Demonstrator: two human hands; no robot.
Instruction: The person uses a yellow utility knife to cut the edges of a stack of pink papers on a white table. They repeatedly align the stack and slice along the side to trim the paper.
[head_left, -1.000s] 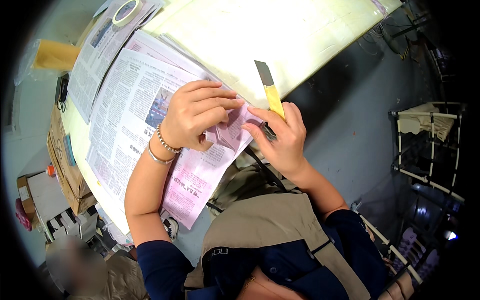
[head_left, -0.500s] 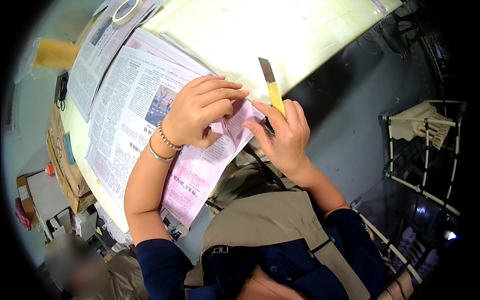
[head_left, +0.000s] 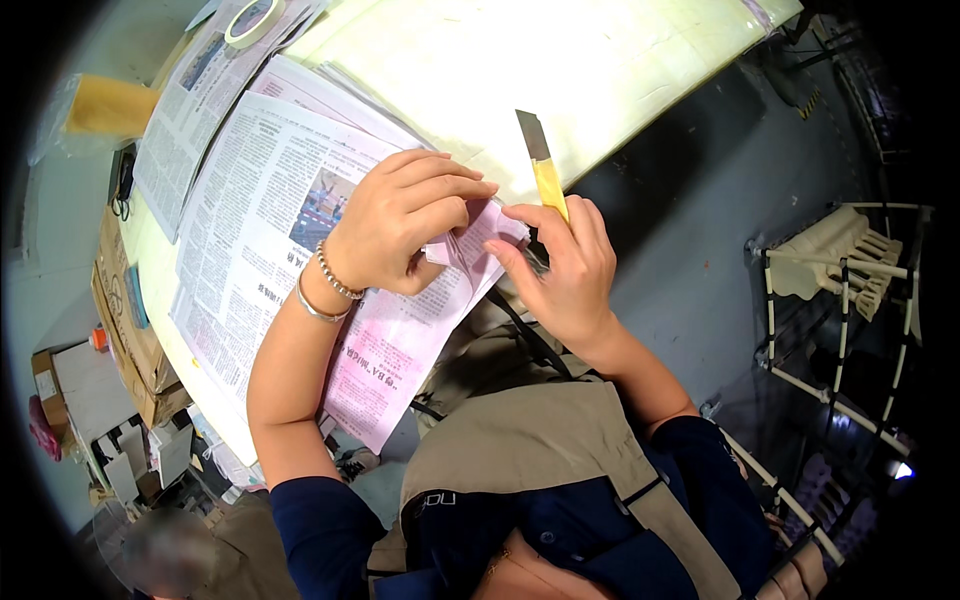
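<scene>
The pale-yellow table [head_left: 500, 90] fills the upper field, its position unchanged. At right, a rack of pale tubing [head_left: 768, 300] appears slightly farther left than one second earlier. At lower left, a co-worker [head_left: 240, 545] has shifted lower in the view. Printed newspaper sheets [head_left: 235, 200] lie stacked on the table's left portion, as before. The pink newspaper sheet [head_left: 385, 365] lies above them at the near edge, its lower corner overhanging; its upper end, folded beneath the left hand, now shows a ragged corner beside the right thumb. The left hand [head_left: 400, 220], slightly higher than a second ago, is curled over this fold, grasping it. The right hand [head_left: 572, 260], displaced slightly rightward, grasps the yellow cutter [head_left: 549, 182], its dark blade pointing up and away; thumb and forefinger flank the sheet's corner, though whether they pinch it cannot be told. The tape roll [head_left: 247, 41] rests, unmoved, on the farther newspapers. A beaded bracelet [head_left: 335, 281] encircles the left wrist.
</scene>
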